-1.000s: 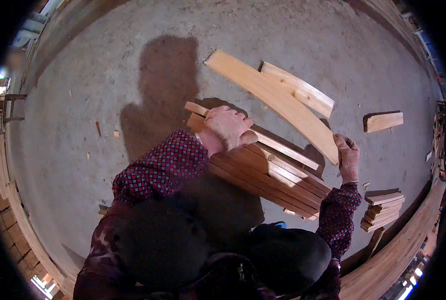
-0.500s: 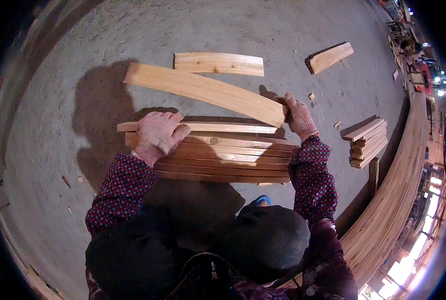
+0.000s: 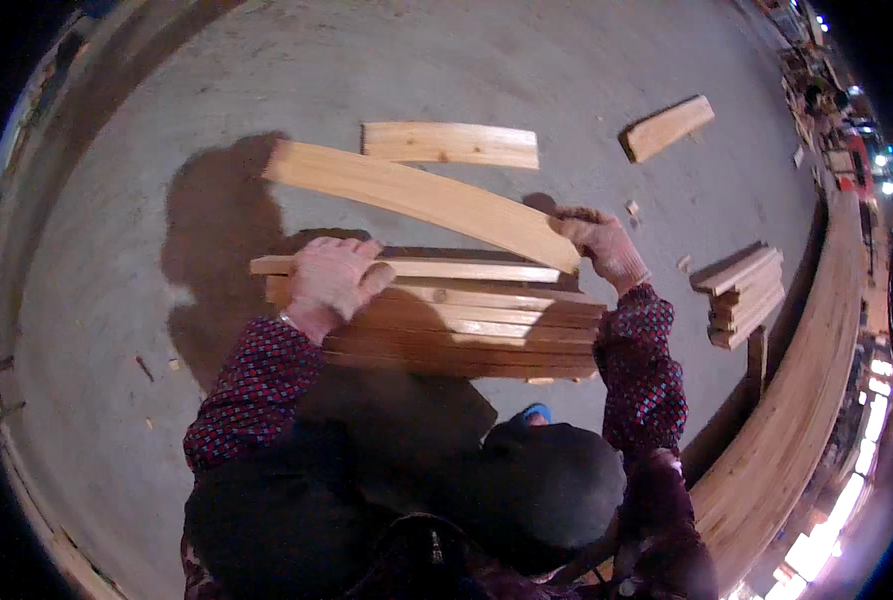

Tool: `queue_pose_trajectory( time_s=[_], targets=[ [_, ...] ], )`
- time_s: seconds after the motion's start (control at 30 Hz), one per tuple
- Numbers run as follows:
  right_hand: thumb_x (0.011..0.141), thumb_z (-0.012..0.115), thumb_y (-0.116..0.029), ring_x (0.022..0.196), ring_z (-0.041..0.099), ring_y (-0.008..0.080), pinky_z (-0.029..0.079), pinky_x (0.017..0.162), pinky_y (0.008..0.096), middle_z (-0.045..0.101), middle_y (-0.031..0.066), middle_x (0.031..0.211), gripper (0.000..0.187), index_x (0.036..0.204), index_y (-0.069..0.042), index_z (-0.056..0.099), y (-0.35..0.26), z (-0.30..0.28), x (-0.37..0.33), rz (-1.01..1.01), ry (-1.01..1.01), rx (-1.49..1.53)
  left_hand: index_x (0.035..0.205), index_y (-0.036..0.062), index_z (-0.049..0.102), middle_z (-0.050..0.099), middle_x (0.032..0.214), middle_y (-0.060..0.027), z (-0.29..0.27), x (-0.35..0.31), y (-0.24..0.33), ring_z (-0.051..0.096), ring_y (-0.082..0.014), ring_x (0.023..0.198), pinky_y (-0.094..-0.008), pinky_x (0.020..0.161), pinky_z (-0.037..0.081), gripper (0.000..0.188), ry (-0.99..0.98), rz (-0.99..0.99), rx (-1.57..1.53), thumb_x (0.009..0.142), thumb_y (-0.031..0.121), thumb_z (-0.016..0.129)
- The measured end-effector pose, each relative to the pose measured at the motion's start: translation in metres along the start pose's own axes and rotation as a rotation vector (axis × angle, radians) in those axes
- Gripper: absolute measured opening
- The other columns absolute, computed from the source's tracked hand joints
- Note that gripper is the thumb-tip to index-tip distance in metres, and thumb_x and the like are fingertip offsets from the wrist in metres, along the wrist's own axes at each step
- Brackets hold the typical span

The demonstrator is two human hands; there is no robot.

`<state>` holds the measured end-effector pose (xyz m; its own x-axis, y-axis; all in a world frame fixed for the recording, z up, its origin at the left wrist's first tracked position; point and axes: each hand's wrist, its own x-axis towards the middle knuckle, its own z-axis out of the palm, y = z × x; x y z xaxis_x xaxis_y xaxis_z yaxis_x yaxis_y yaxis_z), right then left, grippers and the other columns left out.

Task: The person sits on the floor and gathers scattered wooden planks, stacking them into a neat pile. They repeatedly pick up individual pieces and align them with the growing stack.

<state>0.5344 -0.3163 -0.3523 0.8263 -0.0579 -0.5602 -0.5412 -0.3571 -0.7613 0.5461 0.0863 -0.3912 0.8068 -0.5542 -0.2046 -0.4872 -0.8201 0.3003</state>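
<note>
A long pale wooden board (image 3: 421, 195) lies slanted beyond a stack of boards (image 3: 466, 325). My gloved right hand (image 3: 603, 245) grips that board's right end, its fingers bent over the end. Stacked in front of my knees, the long boards show their narrow edges to me. My gloved left hand (image 3: 334, 283) rests at the left part of the stack, fingers over a narrow-edged board (image 3: 476, 270) along its far side and thumb on the near side. The left fingertips are partly hidden behind that board.
A short board (image 3: 451, 143) lies flat beyond the slanted one. Another short piece (image 3: 669, 128) is at the far right. A small pile of short boards (image 3: 746, 292) stands at the right, beside a long stack of timber (image 3: 796, 400). Wood scraps dot the concrete floor (image 3: 586, 60).
The whole view has shifted slightly, so everything sits a little lower and further right. My right hand has turned over the slanted board's end, covering more of it. The left hand keeps its place.
</note>
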Motion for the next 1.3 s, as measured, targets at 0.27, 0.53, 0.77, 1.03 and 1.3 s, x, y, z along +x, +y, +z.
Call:
queue_pose_trajectory(
  time_s=[0.27, 0.53, 0.77, 1.03, 1.3],
  targets=[
    [0.087, 0.074, -0.036, 0.100, 0.070, 0.0298, 0.054, 0.090, 0.0405, 0.073, 0.0121, 0.107, 0.051, 0.131, -0.011, 0.066, 0.030, 0.001, 0.060, -0.242, 0.220, -0.561, 0.114, 0.0125, 0.066, 0.072, 0.112, -0.0127, -0.004, 0.005, 0.003, 0.066, -0.0305, 0.110, -0.0449, 0.097, 0.048, 0.047, -0.094, -0.033, 0.019, 0.098, 0.053, 0.047],
    [0.084, 0.074, -0.041, 0.130, 0.053, 0.0311, 0.043, 0.108, 0.0463, 0.058, 0.0137, 0.136, 0.065, 0.139, -0.014, 0.054, -0.069, 0.091, 0.079, -0.697, 0.352, -0.921, 0.129, 0.0123, 0.062, 0.070, 0.120, -0.0134, -0.016, 0.010, 0.008, 0.066, -0.0319, 0.113, -0.0439, 0.102, 0.046, 0.059, -0.239, -0.071, 0.014, 0.099, 0.059, 0.044],
    [0.084, 0.072, -0.029, 0.126, 0.059, 0.0301, 0.044, 0.104, 0.0439, 0.064, 0.0122, 0.132, 0.061, 0.138, -0.008, 0.054, -0.109, 0.102, 0.143, -0.287, 0.037, -1.355, 0.129, 0.0138, 0.062, 0.071, 0.118, -0.0141, -0.014, 0.007, -0.004, 0.067, -0.0322, 0.111, -0.0461, 0.098, 0.049, 0.061, -0.225, -0.055, 0.041, 0.099, 0.062, 0.042],
    [0.082, 0.076, -0.030, 0.105, 0.067, 0.0309, 0.054, 0.088, 0.0417, 0.068, 0.0135, 0.112, 0.038, 0.115, -0.013, 0.071, -0.103, 0.072, 0.089, -0.387, 0.474, -0.933, 0.131, 0.0131, 0.060, 0.069, 0.120, -0.0162, -0.012, 0.007, -0.001, 0.065, -0.0350, 0.115, -0.0474, 0.101, 0.048, 0.060, -0.241, -0.076, -0.039, 0.098, 0.060, 0.044],
    [0.094, 0.073, -0.026, 0.084, 0.062, 0.0123, 0.053, 0.076, 0.0286, 0.070, 0.0047, 0.094, 0.030, 0.108, 0.000, 0.071, -0.098, 0.162, 0.000, -0.390, 0.201, 0.576, 0.155, -0.0010, 0.030, 0.038, 0.157, -0.0260, -0.002, -0.007, 0.002, 0.048, -0.0422, 0.135, -0.0486, 0.117, 0.034, 0.095, 0.596, 0.018, -0.284, 0.086, 0.051, 0.069]
  ],
)
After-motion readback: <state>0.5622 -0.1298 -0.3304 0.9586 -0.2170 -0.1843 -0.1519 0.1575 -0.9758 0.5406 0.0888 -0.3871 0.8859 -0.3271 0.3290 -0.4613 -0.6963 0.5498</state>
